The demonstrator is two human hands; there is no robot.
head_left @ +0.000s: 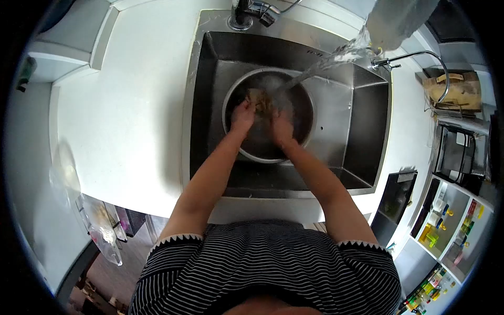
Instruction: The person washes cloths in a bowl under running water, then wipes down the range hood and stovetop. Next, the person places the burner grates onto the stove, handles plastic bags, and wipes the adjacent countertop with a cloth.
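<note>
A round metal basin (pixel 313 113) sits in the stainless steel sink, and both my hands are inside it. My left hand (pixel 243 116) is closed on the left side of a brownish, leafy-looking thing (pixel 260 101), whose kind I cannot make out. My right hand (pixel 282 127) is at that thing's right side, with its fingers blurred by spray, so its grip is unclear. A stream of water (pixel 315 68) runs down from the upper right into the basin, splashing beside my right hand. The basin's inside looks dark.
The sink (pixel 336 100) has a tap base (pixel 240 20) at its back edge and a thin curved tap (pixel 446 68) to the right. White counter (pixel 126 115) extends left. Plastic bags (pixel 105 241) hang at lower left; shelves with small bottles (pixel 436 286) stand lower right.
</note>
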